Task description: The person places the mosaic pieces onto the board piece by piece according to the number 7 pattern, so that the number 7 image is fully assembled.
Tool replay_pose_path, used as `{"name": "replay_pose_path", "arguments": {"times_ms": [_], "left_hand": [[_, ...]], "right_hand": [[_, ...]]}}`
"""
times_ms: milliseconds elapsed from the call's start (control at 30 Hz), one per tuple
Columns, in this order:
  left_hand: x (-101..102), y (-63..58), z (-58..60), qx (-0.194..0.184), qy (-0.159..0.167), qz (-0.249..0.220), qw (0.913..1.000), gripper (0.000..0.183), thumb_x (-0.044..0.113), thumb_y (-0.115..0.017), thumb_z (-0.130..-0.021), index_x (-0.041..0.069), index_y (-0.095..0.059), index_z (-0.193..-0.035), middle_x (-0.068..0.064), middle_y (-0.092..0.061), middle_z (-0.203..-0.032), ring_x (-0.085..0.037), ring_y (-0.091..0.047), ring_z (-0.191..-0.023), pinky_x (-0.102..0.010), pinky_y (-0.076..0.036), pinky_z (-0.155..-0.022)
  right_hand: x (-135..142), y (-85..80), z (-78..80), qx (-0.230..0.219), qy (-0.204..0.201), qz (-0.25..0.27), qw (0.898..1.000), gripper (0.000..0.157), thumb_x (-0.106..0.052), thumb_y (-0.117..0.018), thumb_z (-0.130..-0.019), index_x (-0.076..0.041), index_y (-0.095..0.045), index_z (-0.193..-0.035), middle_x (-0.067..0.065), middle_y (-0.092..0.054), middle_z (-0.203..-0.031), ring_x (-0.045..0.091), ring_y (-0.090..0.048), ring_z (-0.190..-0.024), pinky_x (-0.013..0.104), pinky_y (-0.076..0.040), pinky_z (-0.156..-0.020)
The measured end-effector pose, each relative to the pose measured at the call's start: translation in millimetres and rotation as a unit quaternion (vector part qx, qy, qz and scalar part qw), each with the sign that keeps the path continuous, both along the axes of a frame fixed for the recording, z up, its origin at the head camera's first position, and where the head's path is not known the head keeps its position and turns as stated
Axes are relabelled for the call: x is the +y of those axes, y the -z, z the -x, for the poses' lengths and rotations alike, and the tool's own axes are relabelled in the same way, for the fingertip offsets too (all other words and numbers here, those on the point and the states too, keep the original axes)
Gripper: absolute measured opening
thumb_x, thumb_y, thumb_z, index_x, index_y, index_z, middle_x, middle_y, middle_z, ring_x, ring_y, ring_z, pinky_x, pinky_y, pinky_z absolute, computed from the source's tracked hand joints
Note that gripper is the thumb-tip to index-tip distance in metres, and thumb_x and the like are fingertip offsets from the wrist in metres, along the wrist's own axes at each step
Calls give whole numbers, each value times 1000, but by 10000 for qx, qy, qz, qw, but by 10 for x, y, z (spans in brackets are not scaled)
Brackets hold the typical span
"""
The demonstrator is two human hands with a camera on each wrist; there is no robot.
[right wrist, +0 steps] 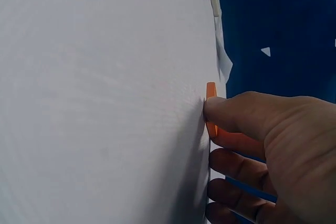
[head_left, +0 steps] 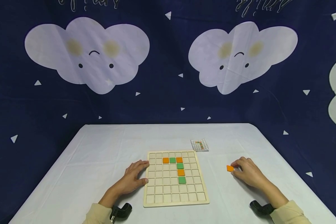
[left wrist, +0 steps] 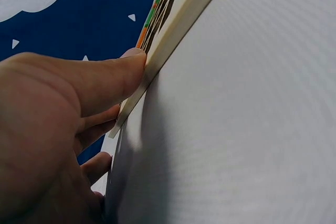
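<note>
A pale wooden grid board [head_left: 158,189] lies on the white table, with orange and green square tiles in some of its cells. Three tiles form a row near the top, and a column runs down from its right end to a green tile [head_left: 182,180]. My left hand [head_left: 131,179] rests at the board's left edge, thumb and fingers touching the rim [left wrist: 165,40]. Off to the right of the board, my right hand [head_left: 247,172] pinches an orange square tile [head_left: 230,168] between thumb and fingers, close over the table [right wrist: 105,98].
Behind the board's top right corner lies a small printed card [head_left: 200,145] showing a grid with a coloured pattern. A dark blue cloth [head_left: 168,102] with clouds hangs beyond the table's far edge. Black wrist devices [head_left: 121,211] sit below both hands.
</note>
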State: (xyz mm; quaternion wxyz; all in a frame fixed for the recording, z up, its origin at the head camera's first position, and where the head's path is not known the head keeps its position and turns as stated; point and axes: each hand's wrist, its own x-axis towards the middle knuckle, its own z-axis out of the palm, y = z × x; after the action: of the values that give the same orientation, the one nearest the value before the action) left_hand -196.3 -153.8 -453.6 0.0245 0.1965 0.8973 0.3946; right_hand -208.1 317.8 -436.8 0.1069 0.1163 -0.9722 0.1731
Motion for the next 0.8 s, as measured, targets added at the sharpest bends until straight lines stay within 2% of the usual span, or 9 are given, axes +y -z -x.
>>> {"name": "replay_pose_path", "arguments": {"times_ms": [367, 800], "left_hand": [[5, 2, -8, -19, -49, 82, 10000, 59, 22, -69, -85, 6, -47, -137, -10, -39, -148, -37, -20, -144, -60, -6, -115], [0, 6, -4, 11, -47, 65, 10000, 59, 24, -69, -85, 7, -48, -137, -9, -40, -148, -38, -21, -143, -61, -7, -113]], "right_hand": [[0, 29, 8, 131, -13, 80, 9999, 17, -15, -75, -74, -11, -70, -90, 0, -63, -87, 17, -52, -84, 32, -41, -69], [-148, -38, -35, 147, 43, 148, 9998, 17, -15, -74, -75, -12, -71, -91, -1, -62, -88, 17, -51, -87, 32, -41, -71]]}}
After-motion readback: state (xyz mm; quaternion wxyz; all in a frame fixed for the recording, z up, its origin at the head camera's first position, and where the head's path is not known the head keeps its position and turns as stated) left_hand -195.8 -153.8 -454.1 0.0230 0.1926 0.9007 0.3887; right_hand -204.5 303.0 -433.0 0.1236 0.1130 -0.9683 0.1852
